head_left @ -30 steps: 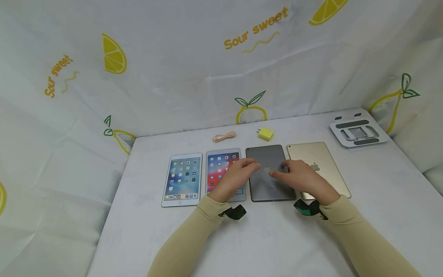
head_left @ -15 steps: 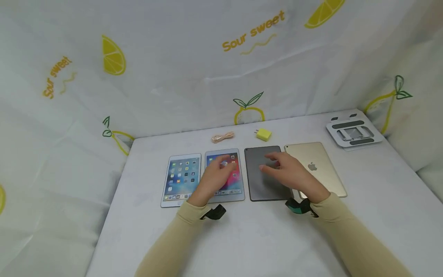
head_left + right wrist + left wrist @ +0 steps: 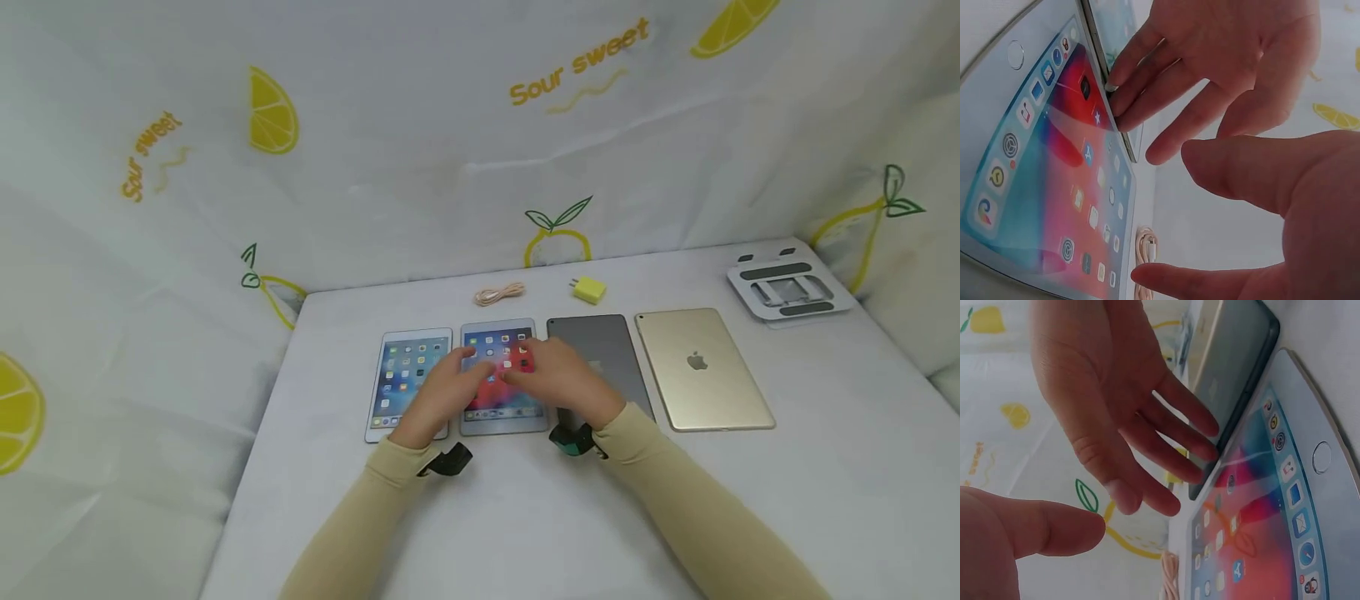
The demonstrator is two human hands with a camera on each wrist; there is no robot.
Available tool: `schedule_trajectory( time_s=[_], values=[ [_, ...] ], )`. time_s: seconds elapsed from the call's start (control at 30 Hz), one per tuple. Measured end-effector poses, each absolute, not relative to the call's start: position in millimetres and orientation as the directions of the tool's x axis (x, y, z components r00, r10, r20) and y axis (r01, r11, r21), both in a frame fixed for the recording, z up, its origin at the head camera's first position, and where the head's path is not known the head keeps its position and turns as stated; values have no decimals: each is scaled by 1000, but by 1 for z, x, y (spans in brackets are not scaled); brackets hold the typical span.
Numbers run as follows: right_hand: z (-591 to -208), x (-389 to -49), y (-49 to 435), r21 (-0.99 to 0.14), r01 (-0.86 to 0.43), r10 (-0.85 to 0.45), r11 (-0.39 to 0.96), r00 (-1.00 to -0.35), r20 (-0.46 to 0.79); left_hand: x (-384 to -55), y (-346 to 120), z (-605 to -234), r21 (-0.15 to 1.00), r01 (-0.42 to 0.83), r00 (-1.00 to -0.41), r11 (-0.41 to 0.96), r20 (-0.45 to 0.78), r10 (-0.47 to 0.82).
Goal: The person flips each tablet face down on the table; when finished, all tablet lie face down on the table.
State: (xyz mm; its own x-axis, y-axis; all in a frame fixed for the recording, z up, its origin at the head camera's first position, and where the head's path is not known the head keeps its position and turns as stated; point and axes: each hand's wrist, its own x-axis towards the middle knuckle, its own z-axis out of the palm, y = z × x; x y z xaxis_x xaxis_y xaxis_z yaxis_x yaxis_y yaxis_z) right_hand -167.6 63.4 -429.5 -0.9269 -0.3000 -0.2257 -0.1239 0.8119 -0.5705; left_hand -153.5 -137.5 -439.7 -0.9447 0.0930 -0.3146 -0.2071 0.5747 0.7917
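Observation:
Four flat tablets lie in a row; my hands are around the second from left, a white tablet [image 3: 516,410] with a red and blue lit screen. My left hand [image 3: 442,390] is at its left side, partly over the leftmost white tablet [image 3: 399,375]. My right hand [image 3: 566,379] reaches over its right part, the wrist above the dark grey tablet [image 3: 609,340]. In the right wrist view, left fingers [image 3: 1147,94] extend beside the tablet's edge; contact is unclear. Fingers of both hands are loosely bent, holding nothing. A gold tablet [image 3: 708,383] lies face down at right.
Behind the tablets lie a coiled pinkish cable [image 3: 498,293] and a yellow charger plug [image 3: 588,290]. A folded silver stand [image 3: 795,292] sits at the back right corner. White cloth with lemon prints [image 3: 450,192] hangs behind the white table [image 3: 510,517].
Both hands have moved left: the left from the grey tablet's edge toward the leftmost tablet, the right from the grey tablet to the red-screened one. The tablets stay in their row.

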Motion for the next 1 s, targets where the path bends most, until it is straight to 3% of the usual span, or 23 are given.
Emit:
schedule_trajectory(
  time_s=[0.3, 1.0],
  values=[
    [-438, -167, 63, -613, -173, -353, 771, -917, -185, -154, -135, -440, 792, -203, -940, 575, -322, 111],
    [-437, -168, 59, -654, -89, -302, 751, -927, -221, -158, -143, -439, 873, -285, -945, 395, -324, 34]
  ],
)
